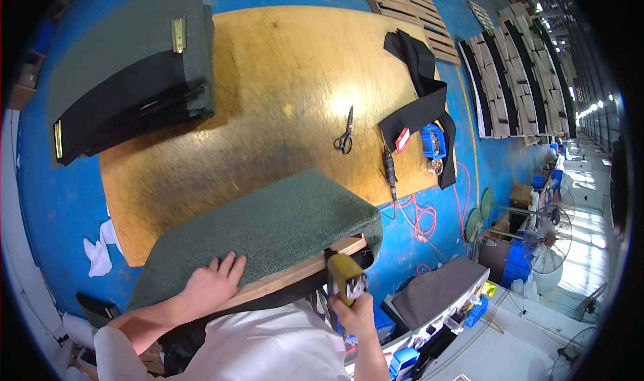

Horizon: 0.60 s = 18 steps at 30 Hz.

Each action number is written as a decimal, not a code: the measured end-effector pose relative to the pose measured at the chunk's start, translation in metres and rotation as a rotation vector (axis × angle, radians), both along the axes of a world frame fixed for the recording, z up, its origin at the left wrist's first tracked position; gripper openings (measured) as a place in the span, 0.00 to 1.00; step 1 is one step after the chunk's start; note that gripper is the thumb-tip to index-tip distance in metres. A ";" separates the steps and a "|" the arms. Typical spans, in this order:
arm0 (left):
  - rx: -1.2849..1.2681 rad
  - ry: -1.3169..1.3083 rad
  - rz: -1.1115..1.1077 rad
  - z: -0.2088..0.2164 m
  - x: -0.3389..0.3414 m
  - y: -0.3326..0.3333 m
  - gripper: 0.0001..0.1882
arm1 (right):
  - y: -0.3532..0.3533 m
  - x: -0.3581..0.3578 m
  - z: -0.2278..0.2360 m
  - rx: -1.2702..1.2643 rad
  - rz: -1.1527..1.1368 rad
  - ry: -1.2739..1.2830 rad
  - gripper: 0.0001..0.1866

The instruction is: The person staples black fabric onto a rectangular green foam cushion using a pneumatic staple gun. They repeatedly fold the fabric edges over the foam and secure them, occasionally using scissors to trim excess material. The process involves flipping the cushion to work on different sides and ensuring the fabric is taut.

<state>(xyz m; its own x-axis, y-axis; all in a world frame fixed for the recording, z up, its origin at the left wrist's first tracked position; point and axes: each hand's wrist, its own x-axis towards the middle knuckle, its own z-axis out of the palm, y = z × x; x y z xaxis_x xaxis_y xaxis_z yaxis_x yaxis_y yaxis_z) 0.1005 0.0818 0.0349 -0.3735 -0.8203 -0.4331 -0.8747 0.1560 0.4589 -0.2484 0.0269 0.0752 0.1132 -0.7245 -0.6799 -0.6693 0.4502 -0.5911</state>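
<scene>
- Green fabric-covered, slab-shaped piece (268, 213) lies at the near side of the wide yellowish wooden counter (282, 52), right against the person; probably put there so its long near side is in easy reach.
- Bare pale wooden strip (285, 274) shows along that near side, facing the person, black cloth below it.
- Left hand (215, 286): open, fingers spread, laid on the green fabric by the near edge; looks like steadying, not grasping.
- Right hand (355, 312): closed round the handle of a yellow-green pistol-shaped power tool (347, 276), nose by the strip's right part; likely held this way to face the bare wood. Contact: cannot tell.
- Black-handled metal scissors (344, 139) lie loose mid-counter, apart from the piece, seemingly parked within reach.
- Slim black corded or hosed tool (389, 170) sits at the right edge, its line dropping off the side, perhaps to stay out of the way.
- Small blue plastic bin (433, 141) and red-and-white box (402, 140) sit beside wide black fabric strap (416, 116), folded along the right side.
- Second green-and-black upholstered piece (127, 66), brass-coloured plates attached, occupies the far left, well apart.
</scene>
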 end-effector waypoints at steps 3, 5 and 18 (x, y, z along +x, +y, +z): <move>-0.267 -0.075 -0.166 -0.026 -0.008 -0.004 0.35 | -0.030 0.000 -0.011 -0.131 -0.105 -0.046 0.18; -0.346 -0.027 -0.111 -0.022 -0.030 -0.025 0.35 | -0.054 -0.012 -0.014 -0.155 -0.175 -0.100 0.17; 0.231 0.753 0.224 -0.203 -0.123 -0.203 0.36 | -0.152 -0.074 -0.021 -0.226 -0.204 0.023 0.14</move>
